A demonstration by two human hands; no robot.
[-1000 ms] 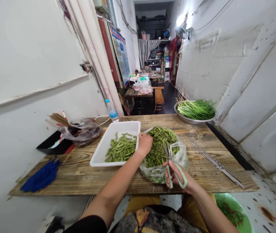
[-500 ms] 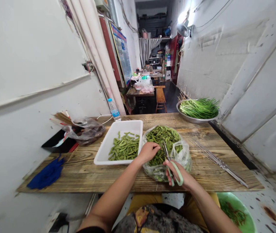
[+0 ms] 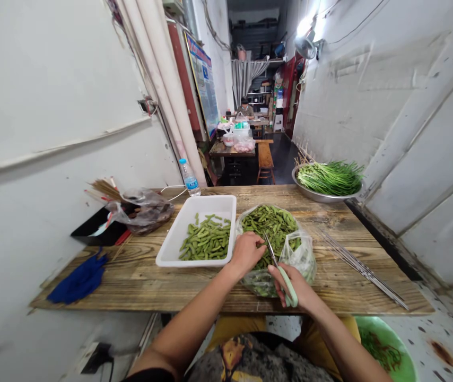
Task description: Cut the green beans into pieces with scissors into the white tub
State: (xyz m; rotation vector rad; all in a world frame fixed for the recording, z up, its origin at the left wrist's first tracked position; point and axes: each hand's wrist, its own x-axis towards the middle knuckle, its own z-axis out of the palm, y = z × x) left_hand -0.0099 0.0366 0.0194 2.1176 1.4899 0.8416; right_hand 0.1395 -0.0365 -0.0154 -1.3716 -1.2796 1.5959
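My right hand (image 3: 292,286) is closed around the pale green handles of a pair of scissors (image 3: 289,285). The blades point up and away over a clear plastic bag (image 3: 305,249) full of green soybean pods (image 3: 276,222). Just left of the blade tips, my left hand (image 3: 249,249) has its fingers pinched together above the pods. Whatever sits between those fingertips is too small and hidden to make out. Left of the bag stands a white plastic tub (image 3: 166,254), with more green pods (image 3: 206,240) lying inside it.
A metal basin (image 3: 322,197) of skewered green chives is at the back right, near loose metal skewers (image 3: 364,270). On the left are a water bottle (image 3: 189,179), a plastic bag (image 3: 147,209), a black tray (image 3: 93,231) and a blue cloth (image 3: 78,278). A green tub (image 3: 403,355) stands below.
The scissors' handles have come closer together and the blades look less spread. My left hand has shifted slightly, staying pinched beside the blade tips. The whole view has moved a little.
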